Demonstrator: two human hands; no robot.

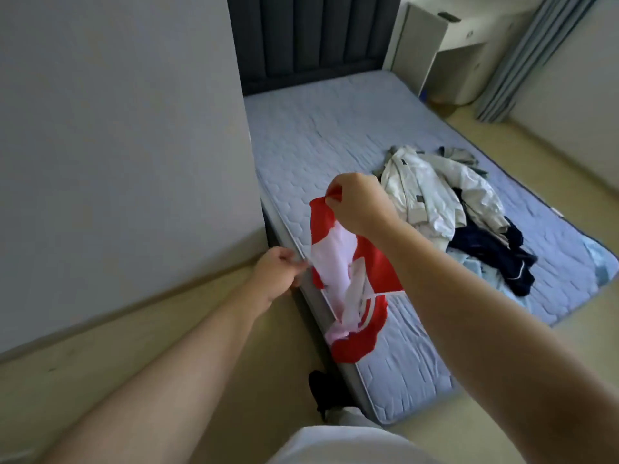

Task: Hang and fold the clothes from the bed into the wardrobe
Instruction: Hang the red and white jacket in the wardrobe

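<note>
A red and white garment (348,283) hangs over the near left edge of the bed (321,135), its lower end resting on the mattress. My right hand (355,202) pinches its top red edge and holds it up. My left hand (278,272) pinches a white edge at the garment's left side. Farther along the bed lies a pile of clothes: a whitish jacket (432,192), a dark navy garment (495,252) and a light blue piece (472,262). No wardrobe is in view.
A grey wall (117,145) stands close on the left, beside the bed. The dark padded headboard (311,38) is at the far end. A white desk (449,55) and grey curtains (536,55) are at the back right. Pale floor (167,346) surrounds the bed.
</note>
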